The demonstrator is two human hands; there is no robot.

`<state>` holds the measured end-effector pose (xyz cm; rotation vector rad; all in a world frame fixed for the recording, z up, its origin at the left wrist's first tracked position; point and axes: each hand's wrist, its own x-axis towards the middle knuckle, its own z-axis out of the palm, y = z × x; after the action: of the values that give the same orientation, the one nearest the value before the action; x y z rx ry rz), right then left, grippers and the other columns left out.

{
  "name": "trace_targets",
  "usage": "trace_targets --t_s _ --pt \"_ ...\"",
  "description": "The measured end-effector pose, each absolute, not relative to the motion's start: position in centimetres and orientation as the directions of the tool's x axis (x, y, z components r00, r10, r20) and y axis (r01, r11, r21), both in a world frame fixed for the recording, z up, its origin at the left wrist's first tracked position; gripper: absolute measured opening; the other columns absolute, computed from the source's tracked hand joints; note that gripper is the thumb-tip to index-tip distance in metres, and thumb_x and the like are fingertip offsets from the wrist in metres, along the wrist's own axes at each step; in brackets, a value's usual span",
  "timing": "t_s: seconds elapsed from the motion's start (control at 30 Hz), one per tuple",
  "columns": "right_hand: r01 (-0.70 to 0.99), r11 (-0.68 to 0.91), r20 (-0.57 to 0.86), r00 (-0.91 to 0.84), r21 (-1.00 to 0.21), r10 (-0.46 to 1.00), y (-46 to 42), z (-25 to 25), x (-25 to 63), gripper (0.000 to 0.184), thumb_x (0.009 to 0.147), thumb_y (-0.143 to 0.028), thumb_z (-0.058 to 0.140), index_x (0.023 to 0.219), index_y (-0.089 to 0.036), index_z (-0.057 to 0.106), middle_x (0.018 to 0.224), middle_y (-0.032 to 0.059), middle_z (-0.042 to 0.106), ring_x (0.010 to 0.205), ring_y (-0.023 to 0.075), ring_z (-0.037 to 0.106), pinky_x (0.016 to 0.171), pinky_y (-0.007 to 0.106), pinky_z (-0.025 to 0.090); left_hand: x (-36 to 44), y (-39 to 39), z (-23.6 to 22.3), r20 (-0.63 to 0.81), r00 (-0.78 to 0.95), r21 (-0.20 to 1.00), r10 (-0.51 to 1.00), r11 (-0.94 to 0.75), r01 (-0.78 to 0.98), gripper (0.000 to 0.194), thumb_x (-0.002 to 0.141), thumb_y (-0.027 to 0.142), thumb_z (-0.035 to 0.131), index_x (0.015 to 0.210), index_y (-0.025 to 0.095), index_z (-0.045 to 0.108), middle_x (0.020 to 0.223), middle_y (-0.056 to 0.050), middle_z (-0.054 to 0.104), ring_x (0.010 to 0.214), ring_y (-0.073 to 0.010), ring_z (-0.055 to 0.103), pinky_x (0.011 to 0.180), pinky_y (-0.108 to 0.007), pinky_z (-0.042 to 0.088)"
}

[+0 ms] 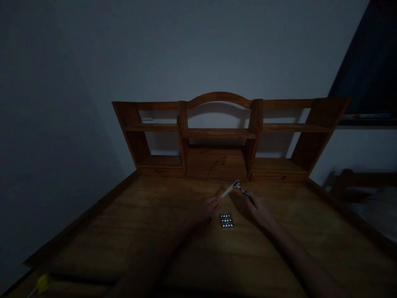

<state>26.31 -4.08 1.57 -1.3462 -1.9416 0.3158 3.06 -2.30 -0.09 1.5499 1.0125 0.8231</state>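
1. A small dark rectangular card point(226, 222) bearing three rows of bright, whitish pieces lay flat on the broad brown wooden desk point(130, 223); neither hand was touching it.
2. The person's bare left hand point(212, 207) was just beyond the card and to its left, closed on the near end of a narrow, pale, straight strip point(228, 191). The strip slanted up and away toward the right, its far end lying beyond the card.
3. The person's bare right hand point(257, 208) was beyond the card and to its right, its fingers wrapped around the dark handle of a slim, razor-shaped tool point(243, 191) with a shiny silver head.
4. The two hands were apart from each other, with the strip and the tool slanting together beyond the card. The silver head met the strip's far end in this view; whether they actually touched could not be told.
5. Well beyond the card, a reddish-brown wooden shelf unit point(221, 133) with an arched top rail stood at the back of the desk, before a plain pale wall point(198, 49).
6. Far to the left of the card, and nearer the person, a small, blurred yellow object point(42, 283) showed; what it was could not be told.
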Motion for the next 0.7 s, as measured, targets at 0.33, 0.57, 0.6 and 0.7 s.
trace_targets --t_s 0.33,0.57,0.6,0.7 --pt "0.736 0.392 0.421 -0.160 -0.552 0.893 -3.9 1.0 26.3 0.039 0.094 -0.042 0.034 0.107 -0.018 0.063 0.087 0.0089 0.071 0.078 0.0253 0.067 0.072 0.031 0.046 2.8 -1.4 -1.6 0.045 0.426 0.977 0.904 -0.129 0.171 0.052 0.084 0.066 0.038 0.073 0.017 0.051 0.060 0.004 0.043 0.052 -0.0085 0.038 0.046 -0.021 0.026" --pt "0.726 0.423 0.444 -0.179 -0.542 0.878 -4.0 1.2 26.3 0.037 0.094 -0.040 0.035 0.102 -0.018 0.064 0.086 0.0085 0.071 0.075 0.0241 0.067 0.068 0.030 0.046 2.7 -1.8 -0.8 0.122 0.426 0.936 0.896 -0.247 0.250 0.052 0.087 0.063 0.032 0.072 0.018 0.054 0.059 0.002 0.045 0.053 -0.0108 0.039 0.048 -0.024 0.031" --pt "0.732 0.420 0.443 -0.179 -0.537 0.878 -4.0 1.2 26.3 0.037 0.094 -0.040 0.034 0.101 -0.018 0.063 0.085 0.0083 0.071 0.075 0.0241 0.067 0.068 0.030 0.045 2.6 -1.8 -0.7 0.148 0.427 0.928 0.892 -0.274 0.251 0.051 0.088 0.061 0.033 0.072 0.018 0.056 0.061 0.001 0.047 0.055 -0.0115 0.041 0.050 -0.024 0.032" --pt "0.771 0.370 0.452 -0.120 -0.518 0.884 -3.9 1.0 26.4 0.037 0.095 -0.040 0.034 0.100 -0.018 0.063 0.082 0.0088 0.071 0.074 0.0249 0.066 0.067 0.030 0.044 2.6 -1.9 -0.4 0.182 0.420 0.918 0.889 -0.307 0.252 0.048 0.088 0.058 0.037 0.074 0.018 0.060 0.065 -0.001 0.051 0.062 -0.0135 0.044 0.055 -0.025 0.036"
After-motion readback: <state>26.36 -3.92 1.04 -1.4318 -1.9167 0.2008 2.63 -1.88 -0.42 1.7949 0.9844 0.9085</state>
